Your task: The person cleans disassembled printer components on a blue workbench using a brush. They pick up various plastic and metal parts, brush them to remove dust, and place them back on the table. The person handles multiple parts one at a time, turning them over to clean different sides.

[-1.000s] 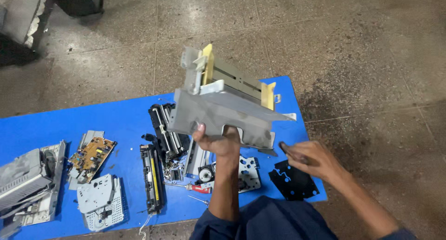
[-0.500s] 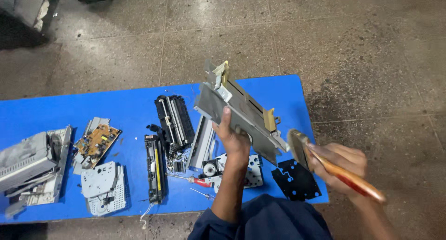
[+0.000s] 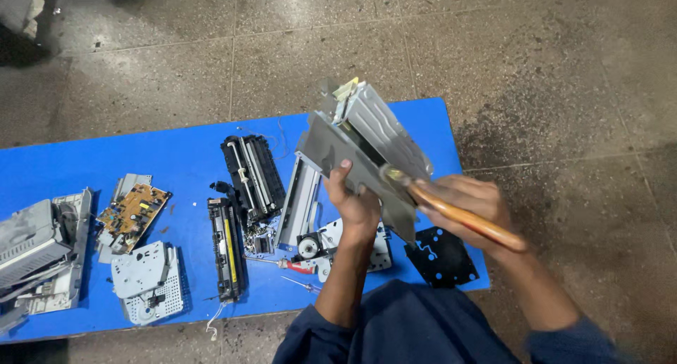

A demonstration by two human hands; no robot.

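My left hand [image 3: 356, 199] grips a grey metal printer frame [image 3: 367, 144] by its lower edge and holds it tilted above the blue table [image 3: 176, 159]. In my right hand [image 3: 471, 205] is a hammer with an orange-brown wooden handle [image 3: 465, 219]. Its head [image 3: 391, 174] rests against the frame's right side.
On the table lie a black roller unit [image 3: 252, 170], a black-and-yellow cartridge [image 3: 227, 248], a brown circuit board [image 3: 132, 209], grey plastic casings [image 3: 42, 251], a grey gear plate [image 3: 147, 279], a red-handled screwdriver [image 3: 296, 265] and a black plate [image 3: 441, 255]. Speckled stone floor surrounds it.
My right hand picked up the hammer and swung it in against the frame. My left hand turned and tilted the frame, and the view shifted a little.
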